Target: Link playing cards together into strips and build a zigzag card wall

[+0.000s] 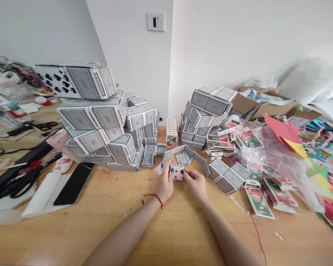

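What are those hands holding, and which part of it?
A playing card with red diamonds: the left hand holds its left side, the right hand its right side.

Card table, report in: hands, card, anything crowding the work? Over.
Left hand and right hand on playing card, red diamonds showing. Standing card strip just beyond. Card block right of right hand.

Looks like a craft corner, can't tell if it's in a home or a studio; there's a wooden bench (166,236) pushed up to plain white walls (238,44) with a wall switch (155,22); it's loaded with folded playing-card blocks (94,142), black scissors (23,181), wooden sticks (1,166), bright coloured sheets (283,133) and an open cardboard box (246,105)
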A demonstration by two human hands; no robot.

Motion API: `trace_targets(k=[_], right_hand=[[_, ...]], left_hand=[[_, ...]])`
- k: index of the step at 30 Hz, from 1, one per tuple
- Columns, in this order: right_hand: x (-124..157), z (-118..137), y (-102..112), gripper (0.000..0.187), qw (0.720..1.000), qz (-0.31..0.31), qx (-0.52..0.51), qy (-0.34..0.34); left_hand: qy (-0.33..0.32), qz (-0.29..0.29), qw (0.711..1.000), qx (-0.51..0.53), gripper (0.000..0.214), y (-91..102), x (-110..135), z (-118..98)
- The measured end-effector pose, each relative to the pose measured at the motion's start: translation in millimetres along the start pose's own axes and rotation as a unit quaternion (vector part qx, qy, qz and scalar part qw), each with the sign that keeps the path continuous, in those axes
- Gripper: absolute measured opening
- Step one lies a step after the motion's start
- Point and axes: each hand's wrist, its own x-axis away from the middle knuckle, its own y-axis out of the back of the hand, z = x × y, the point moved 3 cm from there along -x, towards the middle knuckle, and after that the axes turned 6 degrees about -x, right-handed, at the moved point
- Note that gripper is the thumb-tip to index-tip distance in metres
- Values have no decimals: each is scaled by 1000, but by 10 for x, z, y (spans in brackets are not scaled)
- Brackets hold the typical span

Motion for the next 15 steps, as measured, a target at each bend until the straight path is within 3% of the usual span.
trace_targets(k=[3,7,11,15], right_hand=[[-2,5,-13,26,992,45,-112,-41],[49,1,-96,21,956,134,-238,-110],[105,18,-181,25,928,190,-285,-146],[102,21,-199,26,928,191,-284,-147]], left_hand=[[20,3,999,32,44,4,-6,-9],[36,1,999,28,28,16,-1,-46],[27,5,999,30,21,29,-14,-61],[-20,6,1000,9,28,40,-35,-85]])
